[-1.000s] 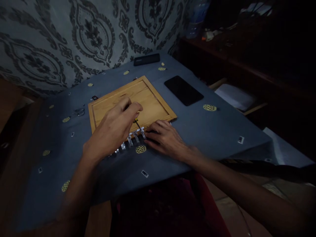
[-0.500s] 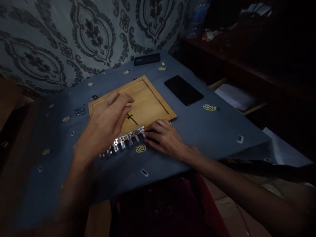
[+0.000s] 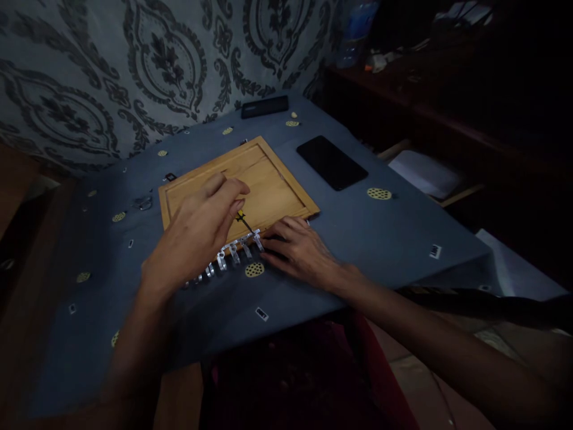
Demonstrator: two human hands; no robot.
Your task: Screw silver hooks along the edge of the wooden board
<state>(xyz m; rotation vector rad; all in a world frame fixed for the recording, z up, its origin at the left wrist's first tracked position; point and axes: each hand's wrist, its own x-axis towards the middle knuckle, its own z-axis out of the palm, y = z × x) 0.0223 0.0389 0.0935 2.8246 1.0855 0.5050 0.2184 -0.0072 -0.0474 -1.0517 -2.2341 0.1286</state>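
A wooden board (image 3: 273,182) with a raised frame lies on the blue-covered table. Along its near edge runs a metal hook rail (image 3: 233,253) with several shiny hooks hanging toward me. My left hand (image 3: 194,233), closed, grips a screwdriver (image 3: 242,216) with a yellow and black handle, mostly covered by the fingers. Its dark shaft slants down to the right, and its tip meets the rail near the right end. My right hand (image 3: 298,248) is at that end, its fingers pressed together at the rail and the board's edge.
A black phone (image 3: 332,162) lies right of the board, and another dark phone-like object (image 3: 265,107) sits at the back by the patterned curtain (image 3: 165,54). Small metal pieces (image 3: 142,203) are at the left. A plastic bottle (image 3: 357,33) stands at the back right.
My left hand has moved slightly right and toward me, bringing the screwdriver's tip from over the board onto the rail's right end. My right hand has stayed in place.
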